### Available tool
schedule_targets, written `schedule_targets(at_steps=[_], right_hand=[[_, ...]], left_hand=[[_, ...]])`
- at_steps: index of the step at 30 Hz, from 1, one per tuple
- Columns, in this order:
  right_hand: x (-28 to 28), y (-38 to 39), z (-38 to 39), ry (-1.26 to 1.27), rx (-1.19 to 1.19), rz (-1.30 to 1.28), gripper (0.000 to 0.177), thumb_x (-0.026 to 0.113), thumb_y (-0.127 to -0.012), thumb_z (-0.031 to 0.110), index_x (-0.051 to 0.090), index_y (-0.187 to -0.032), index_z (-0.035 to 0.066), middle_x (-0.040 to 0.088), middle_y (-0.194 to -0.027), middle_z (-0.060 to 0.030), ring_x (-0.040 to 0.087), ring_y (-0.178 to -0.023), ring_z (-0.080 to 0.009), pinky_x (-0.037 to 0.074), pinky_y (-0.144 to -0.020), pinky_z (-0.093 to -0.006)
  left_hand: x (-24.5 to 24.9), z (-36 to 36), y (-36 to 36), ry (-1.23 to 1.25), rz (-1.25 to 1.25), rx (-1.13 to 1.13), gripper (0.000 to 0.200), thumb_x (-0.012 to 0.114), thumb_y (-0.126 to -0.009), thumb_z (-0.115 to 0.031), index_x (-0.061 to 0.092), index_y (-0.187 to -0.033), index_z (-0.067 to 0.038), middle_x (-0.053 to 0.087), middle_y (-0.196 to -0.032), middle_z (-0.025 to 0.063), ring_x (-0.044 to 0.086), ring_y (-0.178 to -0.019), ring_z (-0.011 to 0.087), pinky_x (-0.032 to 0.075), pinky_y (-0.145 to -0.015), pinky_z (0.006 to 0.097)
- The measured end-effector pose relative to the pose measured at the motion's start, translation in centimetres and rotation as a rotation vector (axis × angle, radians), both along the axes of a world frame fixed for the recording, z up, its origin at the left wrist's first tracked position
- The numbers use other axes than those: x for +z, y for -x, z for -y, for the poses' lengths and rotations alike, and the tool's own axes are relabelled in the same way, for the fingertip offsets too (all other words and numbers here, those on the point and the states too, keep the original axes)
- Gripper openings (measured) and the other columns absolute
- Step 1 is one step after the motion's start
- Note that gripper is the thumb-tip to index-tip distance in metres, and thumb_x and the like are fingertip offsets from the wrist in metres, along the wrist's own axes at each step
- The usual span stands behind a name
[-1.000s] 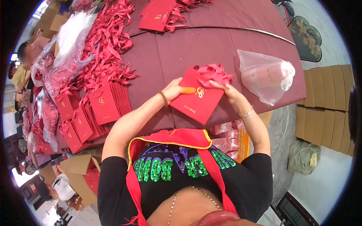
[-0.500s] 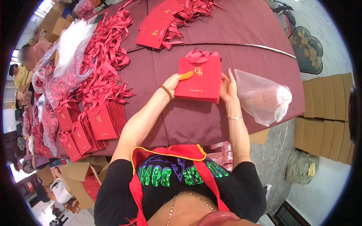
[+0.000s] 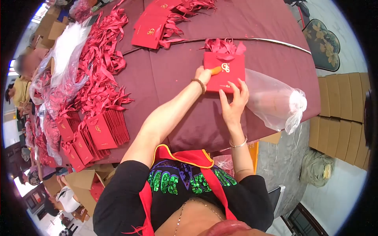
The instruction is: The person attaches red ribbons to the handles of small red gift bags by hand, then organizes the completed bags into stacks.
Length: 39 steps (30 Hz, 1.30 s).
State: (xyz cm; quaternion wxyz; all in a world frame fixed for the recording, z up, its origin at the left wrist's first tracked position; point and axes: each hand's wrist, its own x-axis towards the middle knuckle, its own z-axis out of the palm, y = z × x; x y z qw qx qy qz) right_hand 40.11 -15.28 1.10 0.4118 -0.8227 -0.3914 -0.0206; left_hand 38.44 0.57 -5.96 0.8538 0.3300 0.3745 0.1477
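A small stack of red paper gift bags (image 3: 220,82) with gold lettering is held above the table, ribbon handles pointing away from me. My left hand (image 3: 204,75) grips its left edge, an orange finger cover over the thumb and the other fingers hidden behind. Against the lower right front of the stack, my right hand (image 3: 235,100) has its fingers spread, fingertips at the bags. Right beside the stack lies a clear plastic bag (image 3: 275,100), knotted at one end, with something pale reddish inside.
More red bags (image 3: 103,131) stand in rows at the table's left, below a heap of red ribbons (image 3: 104,55). Others lie fanned out at the far side (image 3: 149,31). Cardboard boxes (image 3: 340,96) are stacked right of the table; another person (image 3: 25,63) is far left.
The stack and both hands have shifted right and slightly away from me. My right hand has moved from the stack's right side to its lower front, fingers spreading.
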Motion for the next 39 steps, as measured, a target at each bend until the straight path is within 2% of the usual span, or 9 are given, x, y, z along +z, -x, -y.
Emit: schedule_targets(at_steps=[2,7,11,18,24,29,32,34,39], right_hand=[[-1.2,-0.5,-0.2,0.146,-0.018,0.118,0.039,0.065,-0.08,0.031,0.057,-0.115,0.014,0.039,-0.134,-0.0106,0.03,-0.129,-0.032,0.018,-0.104,-0.0594],[-1.2,-1.6,-2.4,0.141,0.083,0.271,0.03,0.06,-0.083,0.022,0.06,-0.112,0.013,0.049,-0.125,-0.0087,0.037,-0.124,-0.0302,0.025,-0.101,-0.0538],[-2.3,-3.2,-4.4,0.316,0.002,0.367,0.027,0.051,-0.088,0.025,0.061,-0.111,0.013,0.053,-0.122,-0.0068,0.043,-0.12,-0.0275,0.029,-0.097,-0.0489],[-3.1,-4.1,-3.7,0.305,0.036,0.16,0.033,0.042,-0.094,0.033,0.064,-0.113,0.018,0.054,-0.122,-0.0029,0.043,-0.119,-0.0245,0.024,-0.1,-0.0429],[-3.0,-3.6,-3.8,0.321,0.025,0.17,0.03,0.052,-0.089,0.033,0.065,-0.111,0.017,0.055,-0.121,-0.0029,0.043,-0.119,-0.0244,0.026,-0.099,-0.0433],[-2.1,-2.7,-4.1,0.383,0.0,0.411,0.035,0.061,-0.082,0.034,0.063,-0.111,0.015,0.054,-0.121,-0.0039,0.045,-0.117,-0.0252,0.029,-0.097,-0.0441],[-0.9,-2.5,-4.5,0.405,-0.009,0.497,0.036,0.062,-0.081,0.036,0.061,-0.11,0.015,0.054,-0.119,-0.0044,0.045,-0.116,-0.0256,0.031,-0.094,-0.0473],[0.5,-1.9,-4.8,0.393,-0.025,0.511,0.036,0.063,-0.081,0.035,0.06,-0.111,0.016,0.051,-0.123,-0.0067,0.04,-0.121,-0.0291,0.028,-0.098,-0.0527],[5.2,2.3,-9.0,0.239,0.07,0.438,0.034,0.066,-0.078,0.029,0.062,-0.109,0.016,0.048,-0.125,-0.008,0.036,-0.125,-0.0323,0.024,-0.101,-0.0543]], left_hand=[[-1.0,1.1,0.1,-0.16,-0.141,0.063,0.03,0.067,-0.079,-0.008,0.058,-0.106,0.002,0.065,-0.096,0.0137,0.066,-0.081,0.0236,0.055,-0.069,0.0368],[-2.1,1.5,0.1,-0.536,-0.543,-0.158,0.063,0.064,-0.071,-0.042,0.057,-0.104,0.01,0.059,-0.106,0.0317,0.057,-0.105,0.0397,0.047,-0.085,0.0435],[0.8,1.6,0.2,-0.591,-0.684,-0.239,0.066,0.062,-0.071,-0.042,0.052,-0.114,0.007,0.057,-0.11,0.0318,0.055,-0.107,0.0412,0.044,-0.091,0.0447],[4.7,-0.1,0.8,-0.512,-0.661,-0.452,0.096,0.071,-0.067,-0.051,0.026,-0.125,0.012,0.056,-0.11,0.029,0.062,-0.095,0.0372,0.056,-0.06,0.0462],[5.3,-4.8,2.9,-0.372,-0.468,-0.94,0.041,0.064,-0.081,-0.034,0.057,-0.107,-0.003,0.061,-0.076,0.0083,0.06,-0.056,0.017,0.047,-0.043,0.0292],[4.4,-12.5,7.1,-0.386,-0.297,-0.539,0.036,0.066,-0.081,-0.025,0.056,-0.108,-0.004,0.06,-0.077,0.0073,0.053,-0.053,0.0098,0.04,-0.039,0.0247],[1.9,-18.7,9.1,-1.169,-0.503,0.019,0.042,0.071,-0.068,-0.029,0.064,-0.101,-0.004,0.066,-0.087,0.0152,0.063,-0.09,0.0292,0.049,-0.081,0.0357],[3.6,-21.4,10.4,-1.273,-0.892,0.052,0.061,0.069,-0.07,-0.036,0.053,-0.12,-0.006,0.054,-0.119,0.0176,0.05,-0.112,0.0359,0.042,-0.091,0.0454],[1.6,-26.9,11.4,-1.263,-0.953,-0.021,0.09,0.072,-0.064,-0.053,0.034,-0.135,-0.011,0.044,-0.13,0.0159,0.041,-0.12,0.0368,0.034,-0.098,0.0485]])
